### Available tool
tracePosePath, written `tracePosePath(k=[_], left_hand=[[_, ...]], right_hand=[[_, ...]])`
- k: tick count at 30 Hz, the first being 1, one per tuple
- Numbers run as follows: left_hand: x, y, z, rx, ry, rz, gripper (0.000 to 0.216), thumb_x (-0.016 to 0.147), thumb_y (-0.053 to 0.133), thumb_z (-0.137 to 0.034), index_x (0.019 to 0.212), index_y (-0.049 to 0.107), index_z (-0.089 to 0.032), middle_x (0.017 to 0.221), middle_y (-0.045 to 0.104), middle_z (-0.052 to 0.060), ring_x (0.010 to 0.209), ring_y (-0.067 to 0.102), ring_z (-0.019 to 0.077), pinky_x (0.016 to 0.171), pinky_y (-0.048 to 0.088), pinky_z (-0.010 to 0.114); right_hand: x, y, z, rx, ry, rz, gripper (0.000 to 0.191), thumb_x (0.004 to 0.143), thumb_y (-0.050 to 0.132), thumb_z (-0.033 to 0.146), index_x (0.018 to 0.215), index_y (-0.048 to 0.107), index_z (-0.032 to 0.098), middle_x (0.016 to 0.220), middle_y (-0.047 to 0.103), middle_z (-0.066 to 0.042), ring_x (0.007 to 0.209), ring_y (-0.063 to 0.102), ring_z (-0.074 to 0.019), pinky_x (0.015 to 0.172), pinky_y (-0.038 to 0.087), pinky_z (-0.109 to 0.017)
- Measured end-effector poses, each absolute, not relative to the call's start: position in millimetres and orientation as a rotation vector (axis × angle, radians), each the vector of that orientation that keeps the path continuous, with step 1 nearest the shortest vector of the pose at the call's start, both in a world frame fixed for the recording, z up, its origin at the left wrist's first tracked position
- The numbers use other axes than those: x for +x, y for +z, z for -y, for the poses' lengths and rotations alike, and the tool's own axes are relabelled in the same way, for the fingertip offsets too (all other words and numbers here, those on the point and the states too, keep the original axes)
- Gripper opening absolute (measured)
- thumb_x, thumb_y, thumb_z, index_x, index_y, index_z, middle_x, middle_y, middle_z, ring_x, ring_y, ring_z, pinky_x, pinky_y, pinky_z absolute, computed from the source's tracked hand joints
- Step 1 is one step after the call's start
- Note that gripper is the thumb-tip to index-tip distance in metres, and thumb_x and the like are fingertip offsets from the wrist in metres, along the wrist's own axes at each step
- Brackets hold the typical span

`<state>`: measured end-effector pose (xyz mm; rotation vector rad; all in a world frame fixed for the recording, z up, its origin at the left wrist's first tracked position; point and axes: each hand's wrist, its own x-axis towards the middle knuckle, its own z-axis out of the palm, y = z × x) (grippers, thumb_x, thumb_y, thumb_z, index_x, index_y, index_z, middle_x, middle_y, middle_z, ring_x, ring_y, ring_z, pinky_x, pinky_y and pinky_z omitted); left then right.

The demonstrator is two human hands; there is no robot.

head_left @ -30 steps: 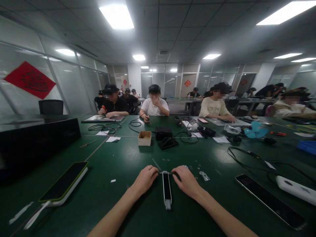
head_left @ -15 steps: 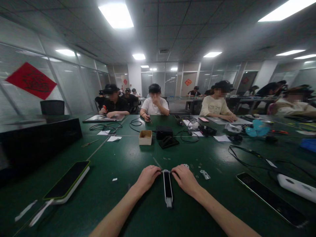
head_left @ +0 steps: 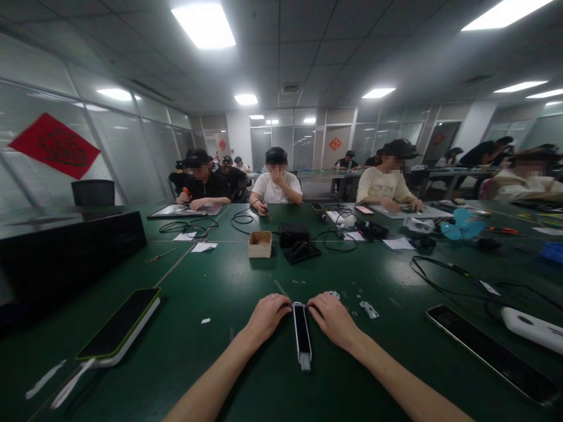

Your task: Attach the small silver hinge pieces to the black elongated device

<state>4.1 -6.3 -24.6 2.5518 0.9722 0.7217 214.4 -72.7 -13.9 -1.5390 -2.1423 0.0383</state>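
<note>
A slim, long device [head_left: 301, 334] with a white frame, a dark top face and a pale grey near end lies lengthwise in front of me on the green table. My left hand [head_left: 266, 316] is closed at its far left corner, fingertips bent together against the edge. At the opposite corner my right hand [head_left: 332, 316] has its fingers closed in the same way. What the fingertips pinch there is mostly hidden. Beside my right hand lie a small silvery plate [head_left: 369, 310] and several tiny rings [head_left: 354, 313].
A phone in a green-edged case [head_left: 119, 322] rests at left, another phone [head_left: 488, 351] at right. Beyond my hands stand an open cardboard box [head_left: 260, 245] and a black box-shaped object [head_left: 293, 235]. Cables [head_left: 444, 275] and a blue fan [head_left: 463, 224] lie right. Co-workers sit opposite.
Both hands keep their places at the far end of the device. The view shifts slightly. A co-worker at the right has moved their hands apart.
</note>
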Motion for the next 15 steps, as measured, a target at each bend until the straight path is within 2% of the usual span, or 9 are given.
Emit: tracePosePath(k=[9, 15], left_hand=[[4.0, -22.1, 10.4, 2.543, 0.692, -1.006, 0.013, 0.087, 0.056, -0.017, 0.099, 0.059, -0.021, 0.099, 0.061, 0.001, 0.091, 0.058, 0.0155, 0.081, 0.046, 0.027], [3.7, -14.6, 14.8, 2.545, 0.644, -1.075, 0.02, 0.084, 0.056, -0.018, 0.104, 0.056, -0.022, 0.103, 0.059, 0.002, 0.092, 0.058, 0.017, 0.079, 0.046, 0.028]], right_hand=[[211.2, -8.1, 75.4, -1.564, 0.065, 2.152, 0.021, 0.091, 0.044, 0.019, 0.095, 0.064, 0.017, 0.094, 0.064, -0.006, 0.086, 0.057, -0.0187, 0.077, 0.045, -0.033], [235.3, 4.8, 73.4, -1.594, -0.103, 2.103, 0.022, 0.09, 0.044, 0.023, 0.098, 0.063, 0.016, 0.096, 0.065, -0.008, 0.088, 0.057, -0.0199, 0.076, 0.045, -0.033]])
